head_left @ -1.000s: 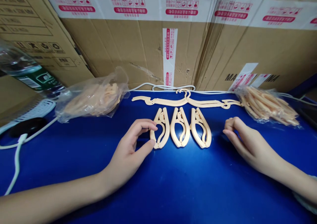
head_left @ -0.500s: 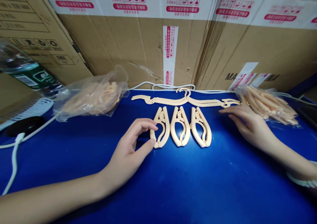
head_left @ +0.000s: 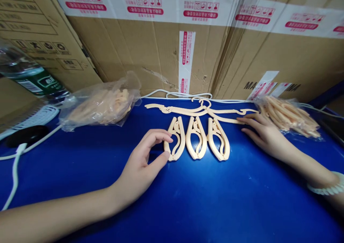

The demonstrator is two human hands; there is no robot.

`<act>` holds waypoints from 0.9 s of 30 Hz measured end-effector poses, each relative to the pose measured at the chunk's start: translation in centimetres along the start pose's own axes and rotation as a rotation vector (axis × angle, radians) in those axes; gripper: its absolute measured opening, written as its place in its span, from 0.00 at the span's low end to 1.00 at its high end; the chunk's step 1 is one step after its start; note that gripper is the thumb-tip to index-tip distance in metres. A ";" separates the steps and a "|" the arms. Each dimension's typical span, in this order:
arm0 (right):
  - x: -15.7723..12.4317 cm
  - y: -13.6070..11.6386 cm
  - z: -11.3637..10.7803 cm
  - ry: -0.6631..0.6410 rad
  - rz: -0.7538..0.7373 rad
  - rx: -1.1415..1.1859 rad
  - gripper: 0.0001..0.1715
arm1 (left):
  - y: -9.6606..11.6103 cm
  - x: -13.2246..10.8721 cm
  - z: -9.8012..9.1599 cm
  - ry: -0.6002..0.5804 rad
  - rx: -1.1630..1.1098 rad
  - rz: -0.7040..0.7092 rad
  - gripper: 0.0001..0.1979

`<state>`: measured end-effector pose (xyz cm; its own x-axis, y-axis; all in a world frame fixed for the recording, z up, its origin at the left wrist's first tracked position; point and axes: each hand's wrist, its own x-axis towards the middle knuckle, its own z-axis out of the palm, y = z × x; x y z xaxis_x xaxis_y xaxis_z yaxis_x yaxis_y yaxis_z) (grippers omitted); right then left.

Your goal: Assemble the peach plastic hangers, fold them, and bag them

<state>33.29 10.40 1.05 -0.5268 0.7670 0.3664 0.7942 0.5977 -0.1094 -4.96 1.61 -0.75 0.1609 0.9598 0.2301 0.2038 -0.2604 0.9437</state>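
Note:
Three folded cream travel hangers lie in a row on the blue table (head_left: 209, 203). At the left folded hanger (head_left: 181, 139), my left hand (head_left: 146, 155) is curved with thumb and fingers apart, fingertips touching its left edge. The middle folded hanger (head_left: 189, 144) and right folded hanger (head_left: 227, 148) lie untouched. Behind the row are unfolded hangers (head_left: 185, 112), apparently two overlapping, with their hooks at the centre. My right hand (head_left: 264, 132) has its fingers stretched out, the tips at the end of a lower right hanger arm; whether they press on it I cannot tell.
Clear bags of cream hangers stand at the back left (head_left: 99, 105) and back right (head_left: 291, 117). A bottle with a green label (head_left: 43, 80), a black round object (head_left: 25, 135) and a white cable (head_left: 14, 178) are at left. Cardboard boxes (head_left: 134, 53) wall off the back.
My right hand has shifted slightly left and down. One right arm of the unfolded hangers has swung toward me, apart from the other. The left hand stays at the folded hanger.

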 end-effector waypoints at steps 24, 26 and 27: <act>0.1 -2.6 -1.2 0.065 0.156 0.228 0.22 | 0.3 0.2 0.0 0.093 -0.133 -0.022 0.07; 0.1 -2.6 -1.2 0.099 0.128 0.217 0.21 | 0.3 0.6 -0.2 0.156 -0.156 -0.046 0.09; 0.1 -2.6 -1.1 0.116 0.115 0.211 0.20 | 0.3 0.9 -0.4 0.187 -0.180 -0.062 0.11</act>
<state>31.50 8.64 2.44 -0.3887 0.8083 0.4423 0.7600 0.5526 -0.3421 -5.11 2.40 -0.18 -0.0315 0.9805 0.1942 0.0305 -0.1933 0.9807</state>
